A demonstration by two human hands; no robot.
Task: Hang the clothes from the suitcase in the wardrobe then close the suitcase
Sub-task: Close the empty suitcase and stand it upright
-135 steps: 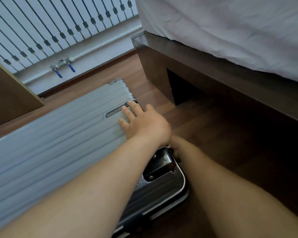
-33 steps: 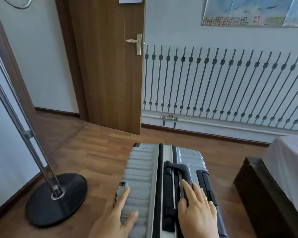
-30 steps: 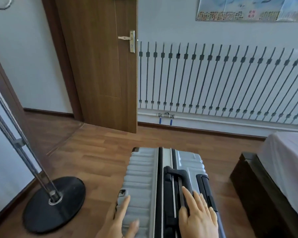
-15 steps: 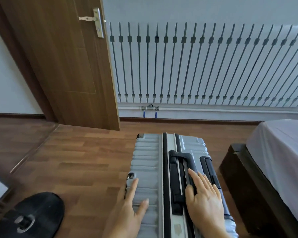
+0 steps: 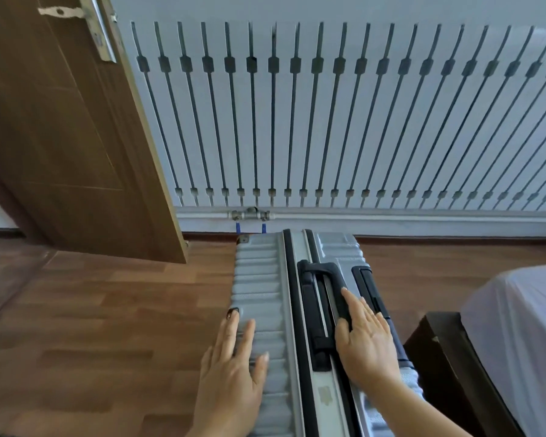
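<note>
A silver ribbed suitcase (image 5: 265, 279) stands shut on its side on the wooden floor, its seam and black carry handle (image 5: 316, 298) facing up. My left hand (image 5: 234, 373) lies flat with straight fingers on the left ribbed shell. My right hand (image 5: 364, 339) lies flat on the right half, its fingers along the black handle. No clothes or wardrobe are in view.
A brown wooden door (image 5: 70, 127) stands open at the left. A white slatted radiator cover (image 5: 344, 115) with a pipe and blue valves (image 5: 249, 216) runs along the far wall. A dark bed frame (image 5: 448, 357) with white bedding (image 5: 524, 335) is close on the right.
The view has dipped and shifted right, so the coat-stand base at the lower left has left the frame. Both hands stay flat on the upright suitcase, which 4.5 s ago lay flat by the bed.
</note>
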